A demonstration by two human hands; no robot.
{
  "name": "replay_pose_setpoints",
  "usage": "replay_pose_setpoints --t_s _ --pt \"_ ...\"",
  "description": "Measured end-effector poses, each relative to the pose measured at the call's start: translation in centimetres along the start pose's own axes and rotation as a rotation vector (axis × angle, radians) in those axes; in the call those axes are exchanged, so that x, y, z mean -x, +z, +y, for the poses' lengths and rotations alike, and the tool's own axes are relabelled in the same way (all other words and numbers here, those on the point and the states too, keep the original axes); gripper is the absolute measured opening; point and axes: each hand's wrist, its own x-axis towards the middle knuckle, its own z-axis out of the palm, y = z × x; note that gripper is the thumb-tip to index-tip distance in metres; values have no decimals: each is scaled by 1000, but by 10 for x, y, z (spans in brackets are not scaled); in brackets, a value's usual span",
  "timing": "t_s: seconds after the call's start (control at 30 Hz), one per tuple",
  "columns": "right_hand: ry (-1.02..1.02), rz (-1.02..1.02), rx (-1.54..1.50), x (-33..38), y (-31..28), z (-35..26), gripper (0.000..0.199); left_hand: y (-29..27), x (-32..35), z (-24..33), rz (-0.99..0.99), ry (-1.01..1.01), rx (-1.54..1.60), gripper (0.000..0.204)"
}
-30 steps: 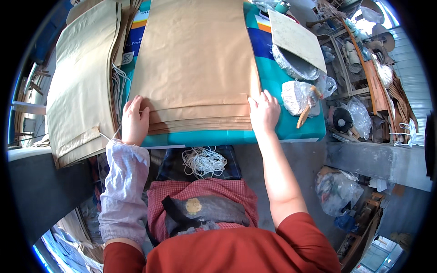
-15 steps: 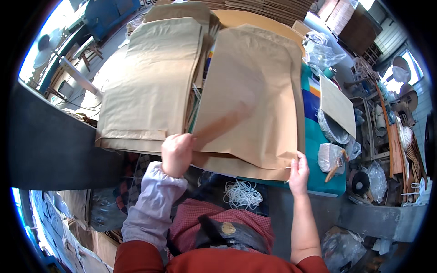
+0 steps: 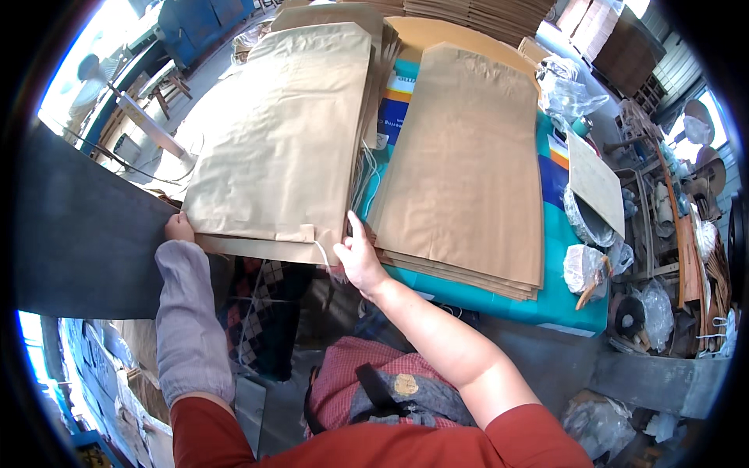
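Two piles of brown paper bags lie side by side on a table. At the left pile's near left corner, my left hand (image 3: 180,228) is closed on the edge of the top paper bag (image 3: 273,132), its fingertips partly hidden. By that pile's near right corner is my right hand (image 3: 359,256), forefinger stretched out and thumb apart. A white string (image 3: 321,251) hangs from the bag's folded near edge, close to my right thumb. More pale strings (image 3: 363,175) stick out along the pile's right side. The right pile of paper bags (image 3: 464,164) lies flat, untouched.
A teal printed cover (image 3: 573,300) lies under the right pile. To its right are a pale board (image 3: 594,183) and a plastic-wrapped bundle (image 3: 583,269). A dark panel (image 3: 94,234) stands at the left, and cluttered shelving (image 3: 671,234) at the far right.
Both hands have moved left, from the right pile to the left pile's near corners. The loose, skewed bag they held over the right pile is gone from there. The view has shifted slightly.
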Motion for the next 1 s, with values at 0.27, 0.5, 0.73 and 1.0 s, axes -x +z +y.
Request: replay_pose_setpoints --t_s 0.27,0.5,0.73,1.0 --pt "-147 -338 877 149 -142 -48 19 -30 110 170 57 551 -47 31" --pt "92 908 1998 257 -362 -128 40 -37 285 331 -519 996 591 20" --pt "-653 894 1653 261 -392 -141 22 -9 408 319 -1112 1232 207 49" --pt "-462 1309 486 167 -462 -201 19 35 435 287 -1208 1239 87 22"
